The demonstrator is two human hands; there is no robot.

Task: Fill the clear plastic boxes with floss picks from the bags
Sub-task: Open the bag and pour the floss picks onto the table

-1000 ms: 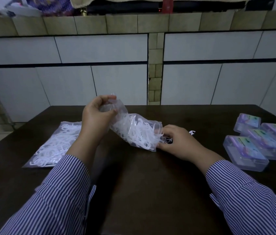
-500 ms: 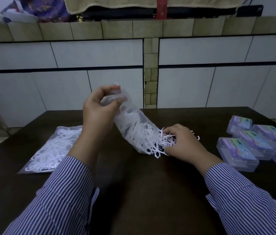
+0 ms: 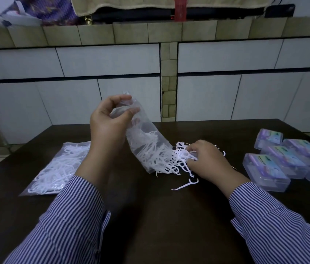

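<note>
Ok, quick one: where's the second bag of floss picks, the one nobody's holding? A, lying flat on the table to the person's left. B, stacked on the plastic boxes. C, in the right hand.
A: the second bag lies flat on the dark table, left of the left hand, which holds up the other bag.

Dim, bluish indoor light, soft shadows on dark tabletop, wide-angle bending at edges, slight blur

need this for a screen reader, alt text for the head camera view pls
The left hand holds a clear bag upended, spilling white floss picks onto a dark table by the right hand.
</note>
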